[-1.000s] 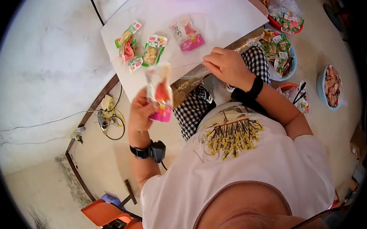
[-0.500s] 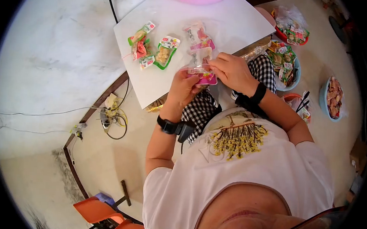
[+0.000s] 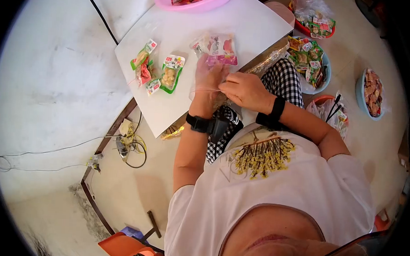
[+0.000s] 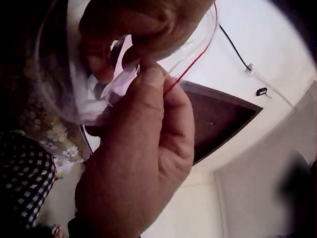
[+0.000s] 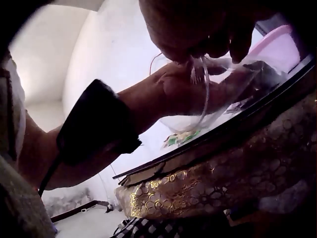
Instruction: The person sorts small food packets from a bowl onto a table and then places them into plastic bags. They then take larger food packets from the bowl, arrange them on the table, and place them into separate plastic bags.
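My left hand (image 3: 209, 78) reaches inside a clear plastic bag (image 3: 195, 79), over the table's near edge. It holds the lower end of a pink-and-white snack packet (image 3: 223, 50) that shows through the film. The bag's opening circles the left wrist. My right hand (image 3: 247, 91) pinches the rim beside it. In the left wrist view, thumb and forefinger of the right hand (image 4: 133, 148) grip the red-lined rim close below the left hand (image 4: 148, 25). Another clear-and-pink packet (image 3: 198, 44) lies partly hidden behind the held one.
Several snack packets lie on the white table (image 3: 169, 112), among them a green-edged one (image 3: 170, 76). A pink basin (image 3: 192, 6) stands at the far edge. On the floor at right are a blue tub (image 3: 327, 74) of packets and another blue tub (image 3: 359, 96).
The left hand has carried the pink packet from beside the body to above the table and into the clear bag. The right hand has come over to the bag's rim and pinches it.
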{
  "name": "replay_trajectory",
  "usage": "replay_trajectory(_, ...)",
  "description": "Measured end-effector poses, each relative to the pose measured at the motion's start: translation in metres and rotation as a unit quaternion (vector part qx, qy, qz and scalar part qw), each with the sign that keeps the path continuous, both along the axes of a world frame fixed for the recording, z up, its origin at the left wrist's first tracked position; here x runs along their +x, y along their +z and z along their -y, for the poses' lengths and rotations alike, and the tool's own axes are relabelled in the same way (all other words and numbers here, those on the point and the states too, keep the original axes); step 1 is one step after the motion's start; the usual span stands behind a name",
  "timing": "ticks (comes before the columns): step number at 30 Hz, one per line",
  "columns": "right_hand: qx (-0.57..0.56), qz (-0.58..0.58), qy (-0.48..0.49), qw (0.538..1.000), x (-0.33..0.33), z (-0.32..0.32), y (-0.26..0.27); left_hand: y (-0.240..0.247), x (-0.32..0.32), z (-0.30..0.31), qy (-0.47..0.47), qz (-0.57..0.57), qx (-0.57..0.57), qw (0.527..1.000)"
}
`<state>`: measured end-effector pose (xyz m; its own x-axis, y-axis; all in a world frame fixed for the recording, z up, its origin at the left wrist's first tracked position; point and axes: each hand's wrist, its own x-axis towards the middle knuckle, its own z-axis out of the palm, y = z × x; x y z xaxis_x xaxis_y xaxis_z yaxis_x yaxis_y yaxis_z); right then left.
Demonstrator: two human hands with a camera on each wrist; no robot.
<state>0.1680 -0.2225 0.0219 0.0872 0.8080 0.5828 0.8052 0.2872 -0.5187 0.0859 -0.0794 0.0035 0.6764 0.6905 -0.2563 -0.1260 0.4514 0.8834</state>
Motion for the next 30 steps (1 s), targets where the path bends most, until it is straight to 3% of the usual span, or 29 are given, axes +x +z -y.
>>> replay_trajectory(3,-0.014,-0.019,-0.003,1.000,0.003,0.000,-0.001,0.006,-0.002,0.017,0.032,0.001,0.029,0.999)
replay_trajectory(6,-0.021,-0.030,0.002,0.999,0.002,0.000,-0.001,0.008,0.004,0.020,0.083,0.009,-0.027,0.996)
replay_trajectory(7,-0.025,-0.023,0.002,0.999,0.003,0.001,-0.004,-0.001,0.009,0.009,0.044,-0.023,-0.011,0.999)
replay_trajectory(11,-0.044,-0.013,0.005,0.999,0.012,0.001,-0.005,-0.019,0.026,0.003,0.084,0.016,-0.027,0.996)
replay_trajectory(14,-0.044,-0.012,0.005,0.999,0.019,0.000,0.000,-0.023,0.022,0.000,0.032,0.043,-0.020,0.998)
replay_trajectory(15,-0.037,-0.017,-0.001,0.999,0.019,-0.001,0.001,0.006,0.011,0.017,0.052,0.020,-0.049,0.997)
replay_trajectory(16,-0.031,-0.023,-0.006,0.999,0.020,-0.001,0.001,-0.006,-0.004,0.018,0.010,0.040,0.117,0.992)
replay_trajectory(17,-0.062,-0.026,-0.011,0.998,0.023,-0.002,0.000,-0.029,-0.020,0.013,-0.032,0.055,0.280,0.958)
replay_trajectory(19,-0.061,-0.039,-0.008,0.997,0.025,-0.003,0.000,-0.012,-0.059,0.020,-0.128,-0.011,0.243,0.961)
replay_trajectory(20,-0.061,-0.047,-0.008,0.997,0.024,-0.003,0.000,0.025,-0.085,0.029,-0.177,-0.084,0.037,0.980)
replay_trajectory(22,-0.078,-0.034,-0.002,0.996,0.024,-0.004,0.004,0.058,-0.135,0.032,-0.203,-0.170,0.057,0.963)
replay_trajectory(24,-0.090,-0.030,0.007,0.995,0.023,-0.006,0.004,0.082,-0.194,0.016,-0.201,-0.183,0.105,0.957)
replay_trajectory(26,-0.097,-0.039,0.016,0.994,0.020,-0.008,0.004,0.125,-0.249,-0.007,-0.145,-0.349,0.171,0.910)
replay_trajectory(30,-0.126,-0.040,0.024,0.991,0.017,-0.011,0.004,0.192,-0.343,-0.069,-0.019,-0.491,0.232,0.840)
